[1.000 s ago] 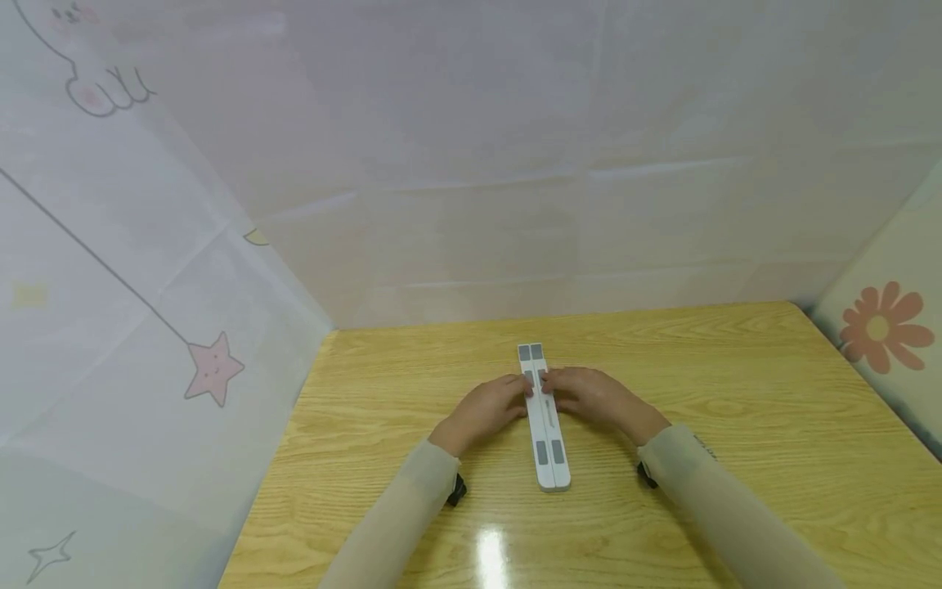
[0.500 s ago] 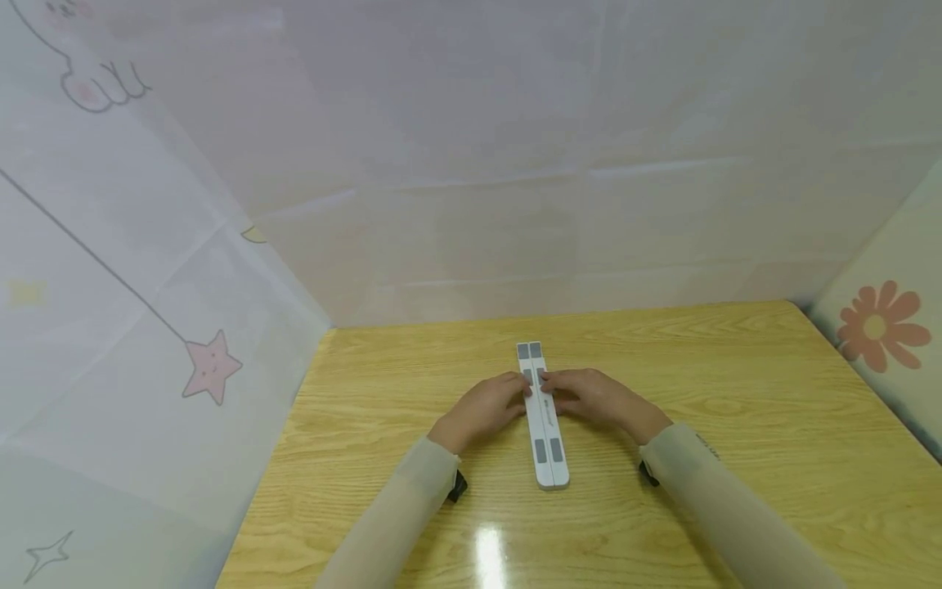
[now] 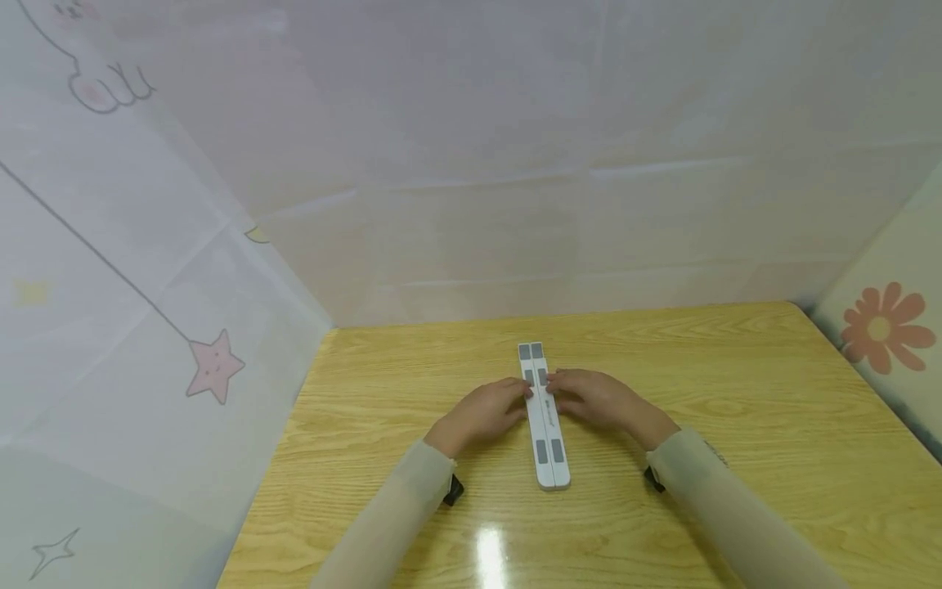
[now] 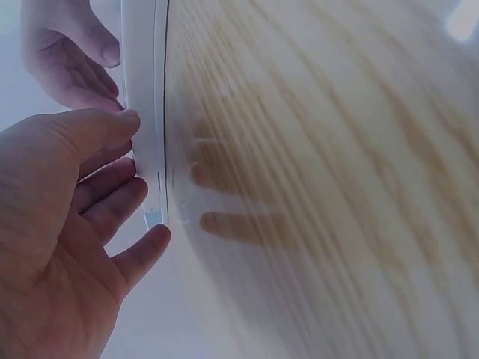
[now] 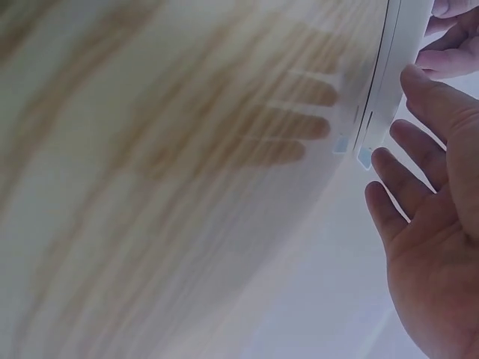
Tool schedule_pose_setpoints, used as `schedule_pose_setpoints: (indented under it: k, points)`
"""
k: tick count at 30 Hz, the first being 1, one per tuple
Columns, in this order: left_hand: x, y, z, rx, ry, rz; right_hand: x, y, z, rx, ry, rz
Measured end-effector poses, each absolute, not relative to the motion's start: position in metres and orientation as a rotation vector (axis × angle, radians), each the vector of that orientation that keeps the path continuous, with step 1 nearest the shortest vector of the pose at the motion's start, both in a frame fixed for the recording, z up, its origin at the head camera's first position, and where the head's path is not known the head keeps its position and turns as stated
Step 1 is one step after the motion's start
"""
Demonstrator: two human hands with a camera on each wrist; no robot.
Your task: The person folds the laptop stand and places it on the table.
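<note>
In the head view a folded white laptop stand [image 3: 545,429] with grey pads lies lengthwise on the wooden table. My left hand [image 3: 486,411] is at its left edge, fingertips touching the rim. In the left wrist view, the thumb of my left hand [image 4: 67,194] meets the stand's side [image 4: 142,97], the other fingers loosely bent and spread. From the right, my right hand [image 3: 596,398] reaches to the opposite edge with its fingertips at the rim. The right wrist view shows the right hand [image 5: 441,179] with fairly straight, spread fingers beside the stand [image 5: 385,82].
The wooden table [image 3: 368,393] reaches back to a pale cloth wall [image 3: 471,245]. Printed cloth also hangs at the left, with a pink star [image 3: 214,367], and at the right, with an orange flower [image 3: 883,328]. A light reflection shows near the table's front.
My right fingertips have drawn back slightly to the right on the stand's edge. The left hand stays nearly where it was, and the stand lies in the same place.
</note>
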State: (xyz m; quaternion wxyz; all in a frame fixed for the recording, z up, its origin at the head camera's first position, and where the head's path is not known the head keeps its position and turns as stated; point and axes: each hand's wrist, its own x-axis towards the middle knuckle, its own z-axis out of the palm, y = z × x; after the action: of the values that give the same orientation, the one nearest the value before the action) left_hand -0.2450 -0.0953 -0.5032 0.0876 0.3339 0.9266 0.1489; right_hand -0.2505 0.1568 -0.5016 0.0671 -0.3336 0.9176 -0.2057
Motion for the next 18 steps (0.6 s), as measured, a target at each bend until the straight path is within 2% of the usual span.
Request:
schedule_pose_setpoints:
  k: [18]
  points:
    - [-0.242, -0.119, -0.501, 0.994, 2.731, 0.365, -0.25, 0.174, -0.503, -0.914, 2.809, -0.527]
